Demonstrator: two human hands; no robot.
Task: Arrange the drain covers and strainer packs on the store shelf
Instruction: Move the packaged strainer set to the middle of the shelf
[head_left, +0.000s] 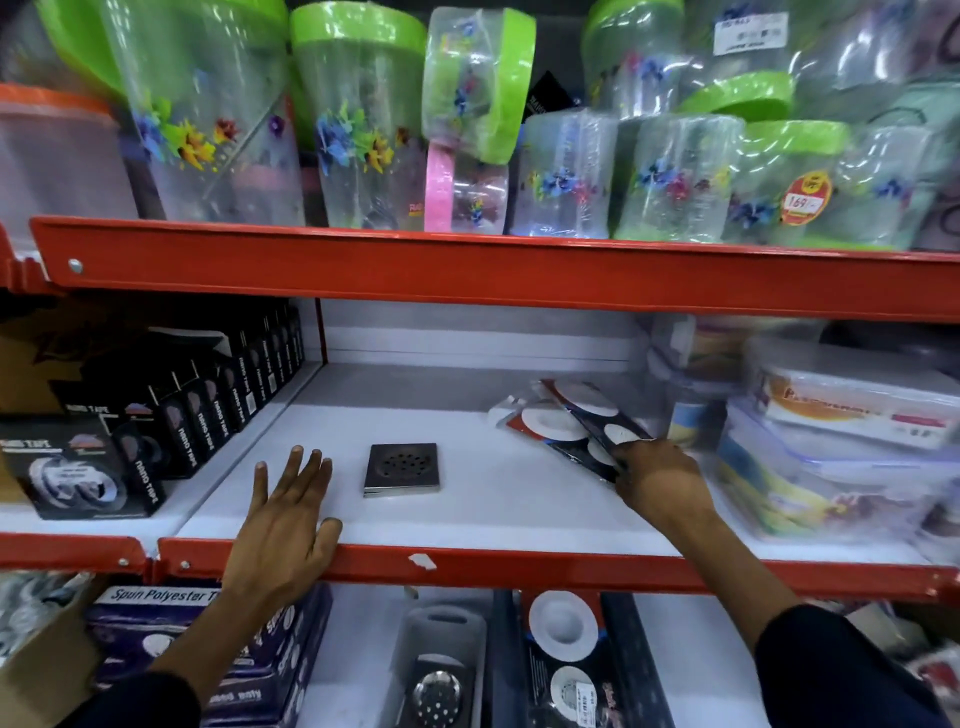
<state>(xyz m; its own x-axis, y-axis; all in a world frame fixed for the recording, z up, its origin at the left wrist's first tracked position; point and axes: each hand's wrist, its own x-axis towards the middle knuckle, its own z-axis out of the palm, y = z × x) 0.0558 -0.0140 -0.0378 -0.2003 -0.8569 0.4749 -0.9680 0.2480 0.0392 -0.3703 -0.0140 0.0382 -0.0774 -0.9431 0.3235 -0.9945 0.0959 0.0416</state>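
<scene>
Under the right hand, gripped at its near end between thumb and fingers, lies a dark strainer pack showing four white rings through its plastic, its far end angled away toward the back of the white shelf. Just beyond and left of that pack, touching it, lies a second strainer pack with a red card and one white ring showing. Left of the right hand, between the two hands, sit two square metal drain covers stacked flat, the top one pierced with small holes. The left hand lies spread wide, palm down on the shelf's front edge, holding nothing, just beside the covers but apart from them. Further left of it stands a row of black boxes printed "NANO TAPE"; about a dozen show, though the far ones blur together. Right of the right hand are stacked clear lidded containers, their labels too blurred to read. Below the left wrist, on the lower shelf, a blue pack reads "Spun Polyester"; below the right forearm lies another strainer pack in the lower shelf. Above, flowered jars with green lids crowd the upper shelf, one bearing a red sticker reading "169".
</scene>
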